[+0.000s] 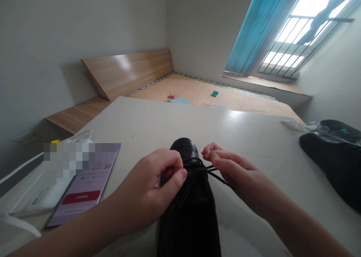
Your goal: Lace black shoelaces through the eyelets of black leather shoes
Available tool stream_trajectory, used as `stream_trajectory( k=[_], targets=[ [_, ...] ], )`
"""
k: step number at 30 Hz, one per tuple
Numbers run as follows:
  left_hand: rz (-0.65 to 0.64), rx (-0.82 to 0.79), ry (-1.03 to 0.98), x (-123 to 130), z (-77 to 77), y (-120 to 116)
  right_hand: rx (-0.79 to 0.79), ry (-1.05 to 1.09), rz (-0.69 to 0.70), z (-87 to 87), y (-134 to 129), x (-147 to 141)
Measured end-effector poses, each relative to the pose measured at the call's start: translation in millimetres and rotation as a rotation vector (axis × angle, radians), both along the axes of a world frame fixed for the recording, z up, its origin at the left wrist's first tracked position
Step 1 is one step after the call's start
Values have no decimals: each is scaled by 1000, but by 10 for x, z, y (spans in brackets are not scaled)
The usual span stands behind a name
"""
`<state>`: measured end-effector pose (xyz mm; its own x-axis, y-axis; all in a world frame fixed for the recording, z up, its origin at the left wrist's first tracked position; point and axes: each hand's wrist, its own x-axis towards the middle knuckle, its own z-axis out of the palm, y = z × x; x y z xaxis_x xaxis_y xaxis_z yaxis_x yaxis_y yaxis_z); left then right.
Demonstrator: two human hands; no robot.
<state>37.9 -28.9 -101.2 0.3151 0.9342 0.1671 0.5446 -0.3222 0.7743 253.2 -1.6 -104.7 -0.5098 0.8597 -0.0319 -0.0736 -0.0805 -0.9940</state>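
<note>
A black leather lace-up shoe lies on the white table with its toe pointing away from me. Over its left side, my left hand is closed, thumb and forefinger pinched at the lacing; the bit of lace between them is mostly hidden. My right hand, just off the shoe's right side, has its fingers pinched on black shoelace strands that run taut from the lacing. One lace end passes below that hand. A loop of lace lies over the shoe's tongue.
On the left of the white table lie a phone with a lit screen, a white power strip and white cables. A second black shoe stands at the right with clear plastic on it. Beyond is a wooden bed board.
</note>
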Motion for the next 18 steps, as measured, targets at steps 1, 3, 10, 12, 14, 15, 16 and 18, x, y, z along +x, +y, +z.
stream_trajectory(
  k=[1, 3, 10, 12, 14, 15, 16, 18],
  targets=[
    [1, -13, 1, -4, -1, 2, 3, -6, -4, 2, 6, 23],
    [-1, -13, 18, -14, 1, 4, 7, -24, -18, 6, 17, 65],
    [-32, -41, 37, -37, 23, 8, 25, -135, 8, 23, 82, 108],
    [-52, -112, -10, -23, 25, 3, 70, -211, -17, 0, 116, 89],
    [-67, -165, -67, -4, 25, -9, 114, -323, -80, -31, 153, 63],
    [-67, -181, -86, 5, 24, -16, 142, -385, -121, -39, 168, 52],
    [-64, -193, -100, 13, 23, -25, 184, -445, -171, -37, 175, 43],
    [-57, -206, -116, 20, 17, -42, 315, -532, -301, 10, 148, 34]
  ],
)
